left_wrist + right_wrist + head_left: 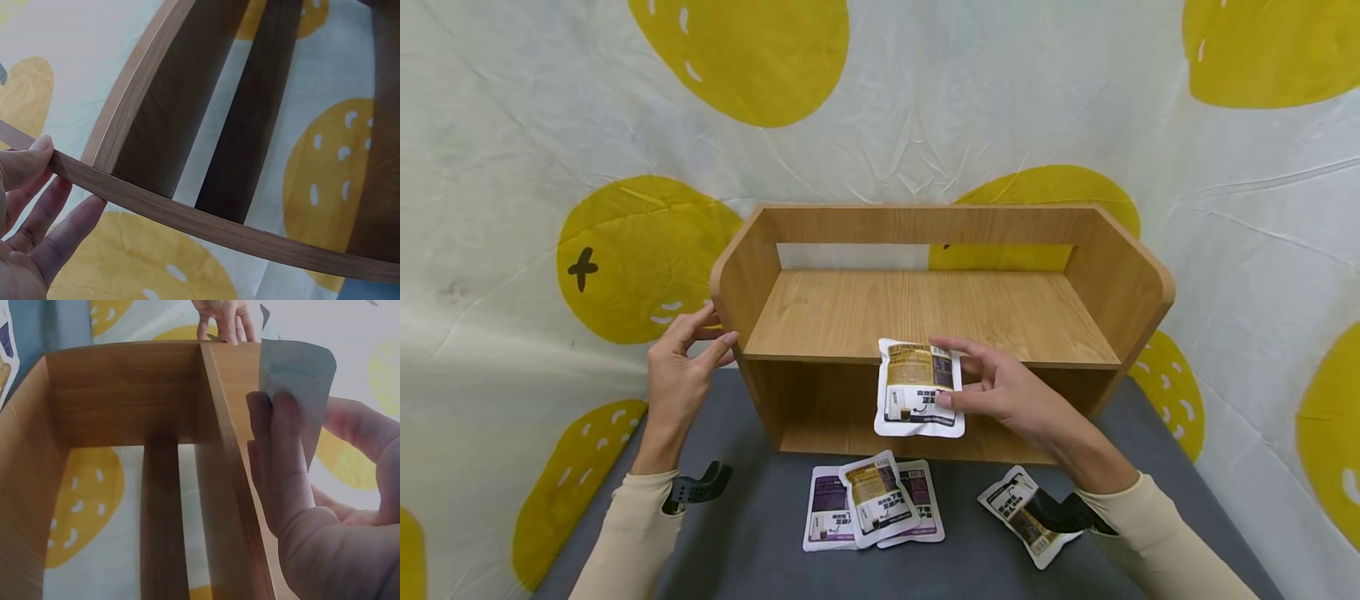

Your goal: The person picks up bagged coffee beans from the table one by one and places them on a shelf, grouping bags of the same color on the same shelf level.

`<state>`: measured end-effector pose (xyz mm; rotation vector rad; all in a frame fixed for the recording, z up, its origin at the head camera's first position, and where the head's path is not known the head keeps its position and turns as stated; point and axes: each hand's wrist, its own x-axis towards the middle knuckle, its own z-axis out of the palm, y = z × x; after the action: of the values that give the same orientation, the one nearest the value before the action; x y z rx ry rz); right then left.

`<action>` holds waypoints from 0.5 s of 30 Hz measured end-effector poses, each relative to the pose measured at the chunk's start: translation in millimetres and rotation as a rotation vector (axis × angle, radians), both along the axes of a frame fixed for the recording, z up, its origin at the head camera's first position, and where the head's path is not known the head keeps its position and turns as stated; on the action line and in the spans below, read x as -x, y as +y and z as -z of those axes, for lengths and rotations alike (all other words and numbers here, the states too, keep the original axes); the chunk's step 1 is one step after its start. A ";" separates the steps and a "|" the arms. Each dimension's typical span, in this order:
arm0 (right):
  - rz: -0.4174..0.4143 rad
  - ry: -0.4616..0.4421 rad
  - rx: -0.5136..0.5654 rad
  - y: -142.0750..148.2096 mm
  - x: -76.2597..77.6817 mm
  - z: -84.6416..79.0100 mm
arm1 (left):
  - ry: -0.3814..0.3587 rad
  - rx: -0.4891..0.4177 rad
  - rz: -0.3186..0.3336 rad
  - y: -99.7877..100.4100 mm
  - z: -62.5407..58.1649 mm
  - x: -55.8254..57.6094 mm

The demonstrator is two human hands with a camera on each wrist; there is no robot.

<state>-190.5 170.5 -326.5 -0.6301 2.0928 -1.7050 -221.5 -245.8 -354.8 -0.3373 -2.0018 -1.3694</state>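
My right hand (1011, 396) pinches a white-edged pouch (913, 387) with a gold and purple printed label by its right side. It holds the pouch upright before the middle board of a two-tier wooden shelf (880, 312). The pouch's plain pale back (297, 365) faces the right wrist camera. At the shelf's left end, my left hand (681, 375) grips the front edge of the side panel (162, 209), thumb on one face and fingertips on the other. Both tiers look bare where they show; part of the lower one is hidden behind the pouch and right hand.
On the dark grey table (737, 533) before the shelf, a gold-label pouch (880, 500) overlaps two purple-label pouches (827, 508). Another gold-label pouch (1026, 517) lies tilted under my right wrist, partly covered by its black strap. A cloth (895, 158) with yellow shapes hangs behind.
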 end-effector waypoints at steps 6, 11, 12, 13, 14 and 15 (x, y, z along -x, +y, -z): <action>-0.011 0.004 -0.011 -2.3 11.0 -9.1 | -0.001 0.007 -0.004 -0.2 -0.3 -0.3; 0.005 0.022 -0.032 -5.5 19.8 -14.9 | 0.005 0.007 -0.001 -1.3 -0.6 0.3; 0.009 0.026 -0.033 -6.0 21.7 -16.2 | 0.005 0.007 -0.001 -1.3 -0.7 0.3; 0.014 0.029 -0.033 -6.5 23.5 -17.5 | 0.005 0.008 -0.001 -1.3 -0.9 0.3; 0.017 0.032 -0.030 -7.2 25.4 -18.9 | 0.004 0.008 -0.001 -1.2 -1.1 0.3; 0.022 0.035 -0.034 -8.0 27.1 -20.3 | 0.004 0.008 -0.003 -1.2 -1.3 0.3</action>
<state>-217.5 162.5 -306.2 -0.6332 2.1552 -1.6779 -221.9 -247.0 -353.6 -0.3410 -2.0045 -1.3581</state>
